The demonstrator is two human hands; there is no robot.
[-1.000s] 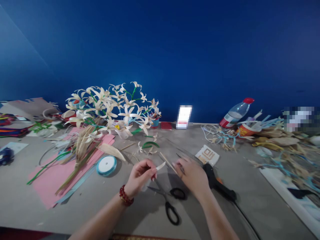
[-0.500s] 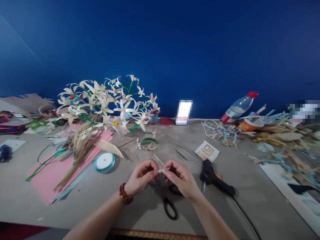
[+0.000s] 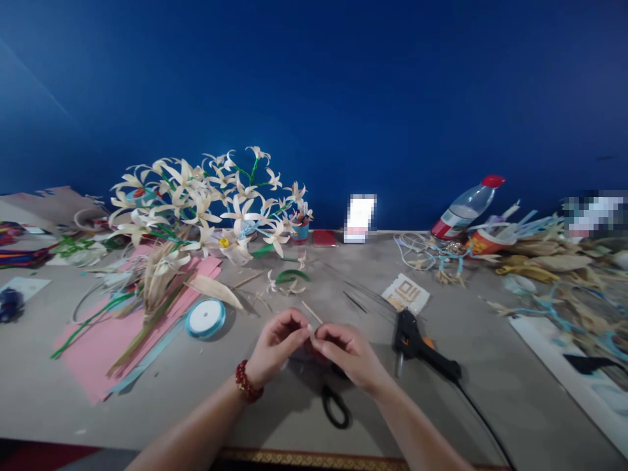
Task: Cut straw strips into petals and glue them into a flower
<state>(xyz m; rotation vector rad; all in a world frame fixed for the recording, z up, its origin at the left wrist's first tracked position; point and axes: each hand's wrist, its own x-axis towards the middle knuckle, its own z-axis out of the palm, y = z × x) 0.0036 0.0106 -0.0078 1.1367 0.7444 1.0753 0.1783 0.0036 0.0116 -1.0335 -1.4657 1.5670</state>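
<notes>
A small pale strip (image 3: 311,333) is held up between both hands, over the grey table (image 3: 275,428). The left hand (image 3: 280,343) pinches it, and the right hand (image 3: 349,356) pinches it just beside. Scissors (image 3: 337,411) lie beneath, partly hidden. A black glue gun (image 3: 426,352) lies to the right, a ribbon spool (image 3: 206,319) to the left; white flowers (image 3: 243,212) stand farther back.

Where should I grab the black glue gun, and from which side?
Probably by its slim handle, coming from the near right. The glue gun lies slantwise, its bulkier end farther away and the handle angling back rightward, with the cord trailing from its end.
</notes>
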